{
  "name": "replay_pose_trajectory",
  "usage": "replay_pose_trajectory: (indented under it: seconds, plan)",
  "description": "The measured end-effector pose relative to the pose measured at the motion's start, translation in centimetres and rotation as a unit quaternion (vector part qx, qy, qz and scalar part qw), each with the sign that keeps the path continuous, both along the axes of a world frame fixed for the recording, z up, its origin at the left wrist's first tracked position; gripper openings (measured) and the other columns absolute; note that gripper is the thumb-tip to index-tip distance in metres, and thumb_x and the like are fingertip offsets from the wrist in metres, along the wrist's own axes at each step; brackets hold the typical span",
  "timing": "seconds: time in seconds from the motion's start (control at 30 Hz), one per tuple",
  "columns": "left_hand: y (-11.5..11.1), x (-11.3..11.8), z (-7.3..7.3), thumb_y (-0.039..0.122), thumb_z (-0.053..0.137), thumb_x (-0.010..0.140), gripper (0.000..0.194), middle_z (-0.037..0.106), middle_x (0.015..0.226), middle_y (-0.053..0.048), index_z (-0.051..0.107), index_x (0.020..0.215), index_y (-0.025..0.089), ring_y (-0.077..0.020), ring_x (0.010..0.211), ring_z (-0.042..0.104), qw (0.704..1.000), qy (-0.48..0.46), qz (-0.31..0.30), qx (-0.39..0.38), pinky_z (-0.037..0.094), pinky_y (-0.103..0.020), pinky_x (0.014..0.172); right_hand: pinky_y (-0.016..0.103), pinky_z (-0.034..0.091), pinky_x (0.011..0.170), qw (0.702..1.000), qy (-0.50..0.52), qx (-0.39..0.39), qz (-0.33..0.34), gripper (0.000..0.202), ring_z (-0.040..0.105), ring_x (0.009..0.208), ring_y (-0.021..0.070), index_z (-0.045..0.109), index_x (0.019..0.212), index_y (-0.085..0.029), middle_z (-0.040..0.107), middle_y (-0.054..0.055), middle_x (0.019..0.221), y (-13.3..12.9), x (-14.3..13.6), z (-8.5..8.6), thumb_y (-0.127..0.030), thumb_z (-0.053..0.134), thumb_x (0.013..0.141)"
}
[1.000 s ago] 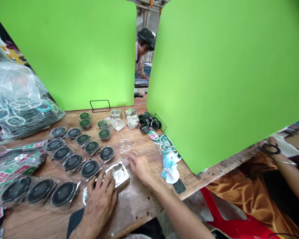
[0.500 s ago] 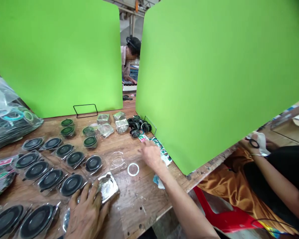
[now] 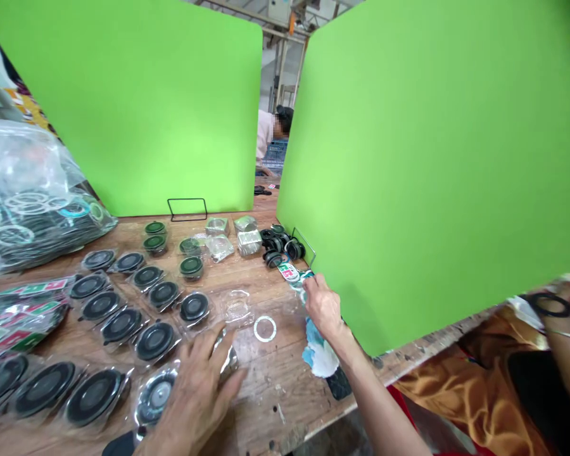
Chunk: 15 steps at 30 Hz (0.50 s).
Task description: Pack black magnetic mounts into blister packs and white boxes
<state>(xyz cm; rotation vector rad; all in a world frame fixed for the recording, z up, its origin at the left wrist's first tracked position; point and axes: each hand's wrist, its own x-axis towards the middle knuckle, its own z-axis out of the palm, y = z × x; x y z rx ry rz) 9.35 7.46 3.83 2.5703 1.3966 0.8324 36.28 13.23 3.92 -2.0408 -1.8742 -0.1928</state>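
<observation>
1. Shiny tray (image 3: pixel 230 356): lies on the near part of the table (image 3: pixel 261 399), mostly hidden beneath the left hand (image 3: pixel 196 383); contents cannot be told
2. Left hand: palm down with the fingers spread over the tray; how firmly it bears on the tray cannot be told
3. Right hand (image 3: pixel 323 307): fingers bent and drawn together at the label pile (image 3: pixel 289 272); whether they pinch a label cannot be told
4. Progress, judged from the layout: the work appears partway, with many clear packs (image 3: pixel 154 342) holding black discs in loose rows; apparently remaining are clear trays (image 3: pixel 219 248) that show no disc, the loose white ring (image 3: pixel 265 340), and the labels
5. Direction: the tray's long axis cannot be established behind the fingers; the label pile runs lengthwise from far left to near right along the foot of the green panel (image 3: pixel 432 158); the white ring lies flat, between the hands, round, without a long axis
6. Surroundings: black round parts (image 3: pixel 279 244) are heaped at the pile's far end, a crumpled cloth (image 3: pixel 321 351) lies nearer the table edge, and a co-worker (image 3: pixel 266 134) shows through the gap beyond
</observation>
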Motion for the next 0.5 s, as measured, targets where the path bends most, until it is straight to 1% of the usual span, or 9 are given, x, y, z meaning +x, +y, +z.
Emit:
replay_pose_trajectory:
  seconds: [0.07,0.1,0.13,0.17,0.2,0.23,0.33,0.43,0.5]
  plan:
    - [0.7,1.7,1.1,0.032,0.061,0.076,0.074,0.038,0.141,-0.016,0.025,0.14,0.02,-0.0299,0.127,0.04,0.994,-0.087,-0.016,-0.059,0.04,-0.047,0.098,0.023,0.046,0.07,0.985,0.154,0.042,0.063,0.021,0.058,0.08,0.0144,0.06,0.088,-0.016,0.06,0.006,0.089,-1.5,-3.1,0.4,-0.012,0.039,0.088]
    - [1.3,2.5,1.7,0.031,0.064,0.073,0.083,0.035,0.143,-0.017,0.019,0.142,0.019,-0.0299,0.13,0.038,0.989,-0.12,-0.032,-0.086,0.039,-0.046,0.101,0.023,0.046,0.07,0.955,0.271,0.052,0.112,0.021,0.058,0.079,0.0142,0.06,0.087,-0.017,0.061,0.004,0.085,-2.3,-4.8,0.5,-0.015,0.039,0.089]
    - [2.0,3.0,2.4,0.03,0.065,0.071,0.085,0.036,0.142,-0.016,0.018,0.141,0.019,-0.0295,0.13,0.038,0.983,-0.144,-0.05,-0.106,0.039,-0.045,0.102,0.022,0.047,0.068,0.911,0.378,0.041,0.158,0.02,0.059,0.077,0.0137,0.059,0.086,-0.018,0.062,0.002,0.081,-2.8,-6.3,0.5,-0.018,0.039,0.089]
    - [2.9,3.4,3.1,0.028,0.064,0.069,0.083,0.04,0.139,-0.015,0.021,0.14,0.019,-0.0287,0.127,0.041,0.978,-0.159,-0.065,-0.119,0.039,-0.044,0.102,0.022,0.048,0.065,0.869,0.456,0.018,0.191,0.02,0.059,0.074,0.0133,0.06,0.086,-0.018,0.062,0.001,0.078,-3.0,-7.5,0.4,-0.02,0.04,0.089]
    - [3.9,3.6,3.8,0.026,0.062,0.069,0.079,0.044,0.135,-0.013,0.025,0.139,0.02,-0.0275,0.124,0.044,0.976,-0.165,-0.073,-0.123,0.04,-0.043,0.101,0.022,0.048,0.062,0.848,0.49,-0.01,0.202,0.021,0.059,0.069,0.0126,0.06,0.086,-0.018,0.062,0.0,0.076,-2.8,-8.3,0.2,-0.022,0.039,0.089]
    - [5.2,3.6,4.5,0.024,0.06,0.07,0.075,0.047,0.131,-0.012,0.027,0.138,0.021,-0.0262,0.12,0.047,0.977,-0.157,-0.074,-0.124,0.04,-0.042,0.1,0.021,0.048,0.061,0.851,0.488,-0.033,0.191,0.023,0.059,0.065,0.0121,0.061,0.087,-0.018,0.063,0.0,0.073,-2.1,-8.6,0.1,-0.023,0.039,0.089]
    - [9.8,3.0,5.5,0.028,0.057,0.074,0.073,0.049,0.12,-0.01,0.027,0.141,0.023,-0.0271,0.113,0.048,0.993,-0.049,-0.027,-0.104,0.041,-0.042,0.096,0.025,0.048,0.069,0.915,0.391,-0.031,0.093,0.024,0.06,0.073,0.014,0.063,0.098,-0.016,0.065,0.003,0.084,1.9,-6.9,-0.4,-0.024,0.042,0.088]
    - [14.7,2.8,4.5,0.036,0.059,0.073,0.077,0.048,0.117,-0.013,0.028,0.142,0.019,-0.0323,0.11,0.045,0.991,0.071,0.021,-0.108,0.04,-0.046,0.093,0.037,0.041,0.093,0.943,0.332,0.013,0.009,0.036,0.052,0.107,0.0233,0.055,0.117,-0.013,0.057,0.014,0.117,7.2,-4.3,-0.7,-0.025,0.051,0.083]
    - [17.2,3.0,3.0,0.038,0.061,0.072,0.077,0.05,0.116,-0.016,0.033,0.14,0.016,-0.0349,0.108,0.046,0.987,0.089,0.034,-0.131,0.04,-0.049,0.09,0.045,0.035,0.098,0.95,0.31,0.019,-0.033,0.048,0.045,0.117,0.0293,0.051,0.122,-0.011,0.052,0.019,0.123,10.1,-3.4,-1.1,-0.026,0.061,0.077]
